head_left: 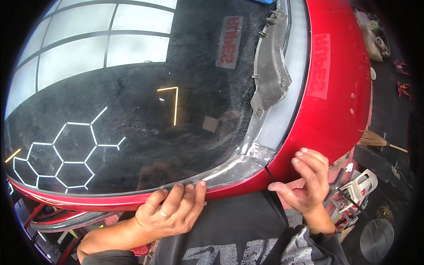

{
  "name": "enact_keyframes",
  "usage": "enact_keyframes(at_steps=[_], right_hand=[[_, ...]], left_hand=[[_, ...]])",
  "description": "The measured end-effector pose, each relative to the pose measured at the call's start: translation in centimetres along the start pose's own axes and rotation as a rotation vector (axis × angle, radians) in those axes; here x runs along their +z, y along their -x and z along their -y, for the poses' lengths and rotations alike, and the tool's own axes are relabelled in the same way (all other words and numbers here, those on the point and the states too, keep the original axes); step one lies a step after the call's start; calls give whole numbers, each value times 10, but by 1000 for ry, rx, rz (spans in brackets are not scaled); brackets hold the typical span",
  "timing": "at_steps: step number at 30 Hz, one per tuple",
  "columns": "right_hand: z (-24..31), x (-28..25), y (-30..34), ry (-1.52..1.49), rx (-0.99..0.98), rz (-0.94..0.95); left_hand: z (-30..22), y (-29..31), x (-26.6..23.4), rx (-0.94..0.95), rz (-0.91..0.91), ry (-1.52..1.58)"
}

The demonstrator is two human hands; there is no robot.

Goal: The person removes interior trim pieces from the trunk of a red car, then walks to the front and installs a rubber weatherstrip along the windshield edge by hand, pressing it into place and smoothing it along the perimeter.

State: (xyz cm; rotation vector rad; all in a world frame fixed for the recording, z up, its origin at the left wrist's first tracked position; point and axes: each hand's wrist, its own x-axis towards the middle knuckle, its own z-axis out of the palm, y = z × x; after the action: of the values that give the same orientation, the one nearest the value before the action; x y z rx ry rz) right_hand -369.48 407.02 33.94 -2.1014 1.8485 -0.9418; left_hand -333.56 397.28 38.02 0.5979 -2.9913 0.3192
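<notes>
A red car stands in front of me, its dark, dusty windshield (132,154) filling the left and middle. My left hand (174,210), with a ring on one finger, rests its fingertips on the glass's near edge, over the red pillar (110,202). It grips nothing. Beside the near red corner of the hood (331,117), my right hand (309,181) is raised with thumb and fingers apart, holding nothing. Whether its fingertips touch the paint, I cannot tell. Between glass and hood lies a grey, dusty cowl piece (271,66) with clips along its edge. A scuffed grey corner (258,158) sits between both hands.
Lamp outlines and ceiling panels reflect in the glass. Something blue (264,1) lies at the top edge. On the right are a broom (373,138), a white plastic frame (361,187) and a round disc (376,240). What looks like an open red door (66,216) is at lower left.
</notes>
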Motion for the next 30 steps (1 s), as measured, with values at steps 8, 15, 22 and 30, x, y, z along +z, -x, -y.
enact_keyframes(at_steps=[8, 15, 22, 30], right_hand=[[9, 10, 18, 71, -107, 81], [11, 19, 32, -35, -191, 83], [62, 49, -24, -68, -227, 411], [84, 70, -23, -59, -182, 270]], left_hand=[[4, 0, 10, 100, -27, -14], [-2, 6, 18, 98, -94, -11], [-3, -1, 6, 80, -24, 34], [-10, -12, -5, -14, 43, 198]])
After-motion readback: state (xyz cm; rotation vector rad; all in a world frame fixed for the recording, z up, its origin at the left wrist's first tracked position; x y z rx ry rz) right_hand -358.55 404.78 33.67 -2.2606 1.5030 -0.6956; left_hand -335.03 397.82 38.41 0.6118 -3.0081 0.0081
